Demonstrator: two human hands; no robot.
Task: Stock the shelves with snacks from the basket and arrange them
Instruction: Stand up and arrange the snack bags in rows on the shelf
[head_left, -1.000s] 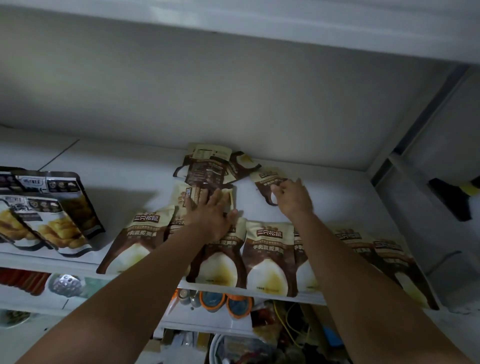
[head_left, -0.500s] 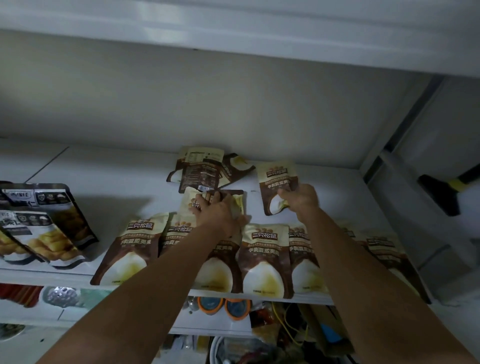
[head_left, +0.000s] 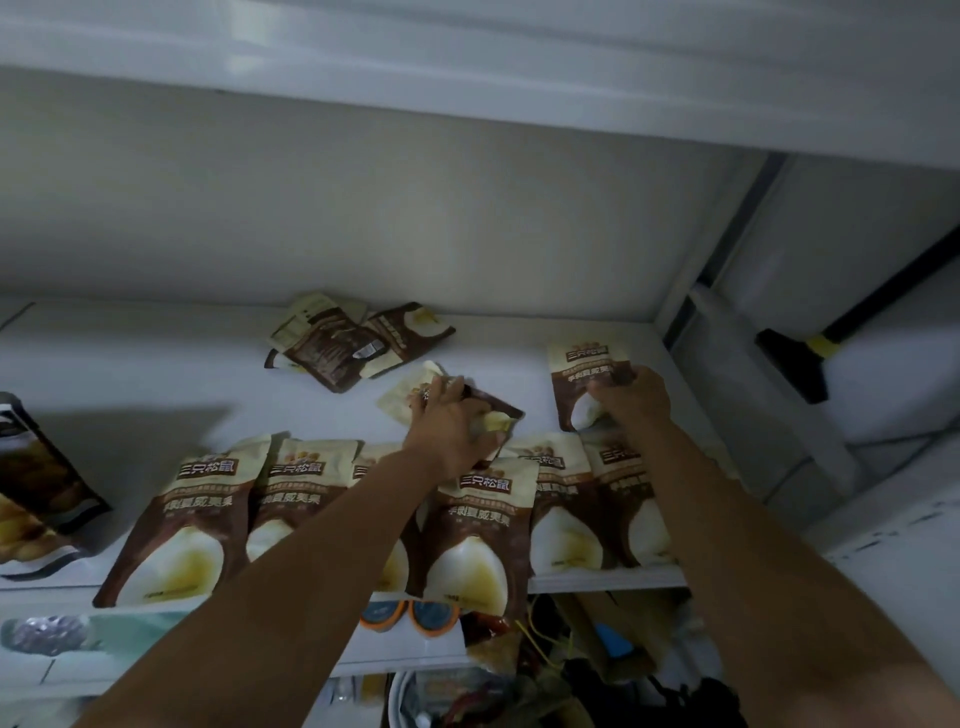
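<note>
My left hand (head_left: 449, 428) curls around a tilted brown-and-cream foil snack pouch (head_left: 397, 399) on the white shelf (head_left: 156, 374). My right hand (head_left: 634, 402) grips a second matching pouch (head_left: 584, 366) behind the front row of pouches (head_left: 480, 519).

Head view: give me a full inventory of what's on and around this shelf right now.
white shelf board: one, white, spans the view
brown-and-cream foil snack pouches: six visible, overlapping row, front edge
heaped pouches of the same kind: about three, back centre
tilted brown-and-cream pouch: one, under left hand
separate brown-and-cream pouch: one, right rear
dark pouches with yellow print: at least two, far left
orange-rimmed round lids: two, below the shelf
black tool with yellow band: one, far right
left hand: fingers grip tilted pouch
right hand: fingers pinch separate pouch
</note>
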